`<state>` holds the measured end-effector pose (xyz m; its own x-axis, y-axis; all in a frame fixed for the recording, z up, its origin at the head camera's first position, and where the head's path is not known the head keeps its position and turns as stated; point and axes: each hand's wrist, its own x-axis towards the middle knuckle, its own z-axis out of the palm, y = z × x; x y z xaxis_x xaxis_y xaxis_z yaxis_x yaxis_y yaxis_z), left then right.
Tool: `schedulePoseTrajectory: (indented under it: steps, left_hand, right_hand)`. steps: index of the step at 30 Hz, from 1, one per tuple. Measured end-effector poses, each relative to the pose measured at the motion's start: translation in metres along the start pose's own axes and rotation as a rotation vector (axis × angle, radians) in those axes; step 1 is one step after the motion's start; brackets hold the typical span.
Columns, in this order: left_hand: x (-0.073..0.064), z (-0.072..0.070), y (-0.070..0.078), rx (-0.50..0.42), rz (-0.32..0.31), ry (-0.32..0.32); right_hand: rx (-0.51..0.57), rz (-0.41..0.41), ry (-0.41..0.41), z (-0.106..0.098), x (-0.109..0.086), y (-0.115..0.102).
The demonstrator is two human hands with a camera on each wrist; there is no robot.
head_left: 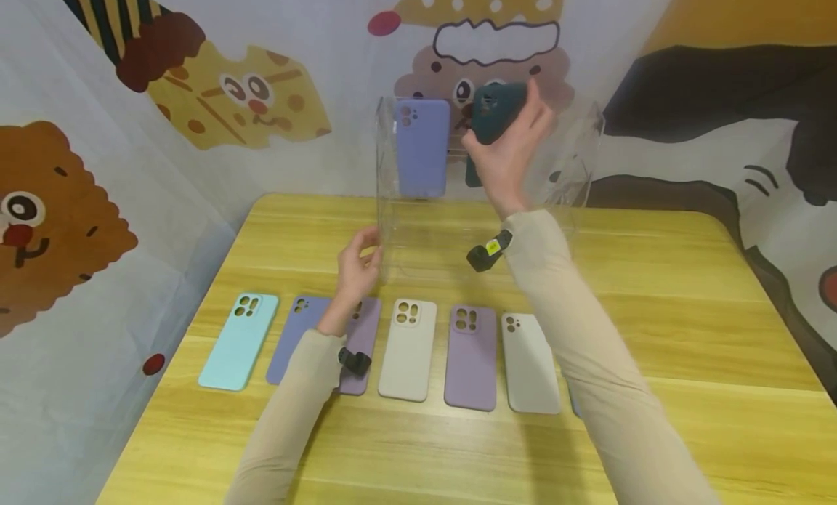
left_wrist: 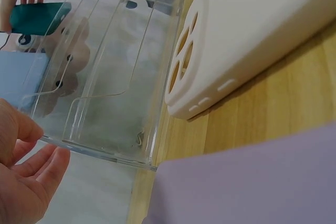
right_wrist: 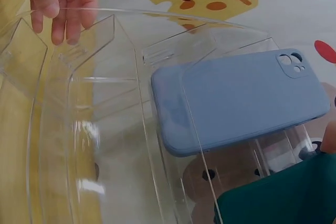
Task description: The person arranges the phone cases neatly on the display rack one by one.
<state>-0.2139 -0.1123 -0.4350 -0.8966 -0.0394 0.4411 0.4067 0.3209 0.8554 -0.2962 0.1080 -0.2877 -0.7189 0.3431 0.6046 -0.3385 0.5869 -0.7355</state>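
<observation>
A dark green phone case [head_left: 498,114] is gripped by my right hand [head_left: 513,156] at the upper tier of a clear acrylic rack [head_left: 387,221]. Its thumb and fingers span the case's two long sides. On the same tier, to the left, a blue-violet phone case [head_left: 422,149] stands upright, camera cutouts at the top. My left hand [head_left: 358,269] pinches the rack's left side edge, thumb and fingers on either face of the panel. In the right wrist view the green case [right_wrist: 283,195] lies just below the blue-violet case [right_wrist: 236,100], behind a clear lip.
A row of phone cases lies in front of the rack: light cyan [head_left: 239,345], blue-violet [head_left: 290,345], purple [head_left: 366,345], cream [head_left: 408,352], another purple [head_left: 471,363], white [head_left: 531,367]. A blue one peeks out by the right sleeve. Behind hangs a cartoon-printed cloth [head_left: 340,54].
</observation>
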Motion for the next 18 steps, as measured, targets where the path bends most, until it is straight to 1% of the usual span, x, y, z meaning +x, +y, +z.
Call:
schedulePoseTrajectory:
  steps: [2,6,9,12,18]
  left_hand:
    - [0.0,0.0,0.003,-0.011,0.008,-0.001]
    - [-0.003,-0.003,0.022,-0.019,0.018,-0.011]
    - [-0.005,-0.005,0.035,-0.014,0.014,-0.016]
    - [-0.005,-0.005,0.039,-0.016,0.008,-0.014]
    - [-0.005,-0.005,0.038,-0.025,0.007,-0.013]
  right_hand:
    - [-0.002,0.016,0.0,0.001,-0.002,0.001]
    - [-0.006,0.062,-0.017,0.004,-0.006,0.002]
    - [-0.027,0.094,-0.03,0.006,-0.009,0.003]
    - [-0.064,0.102,-0.029,0.008,-0.011,0.004]
    - [-0.133,0.067,0.0,0.011,-0.013,0.006]
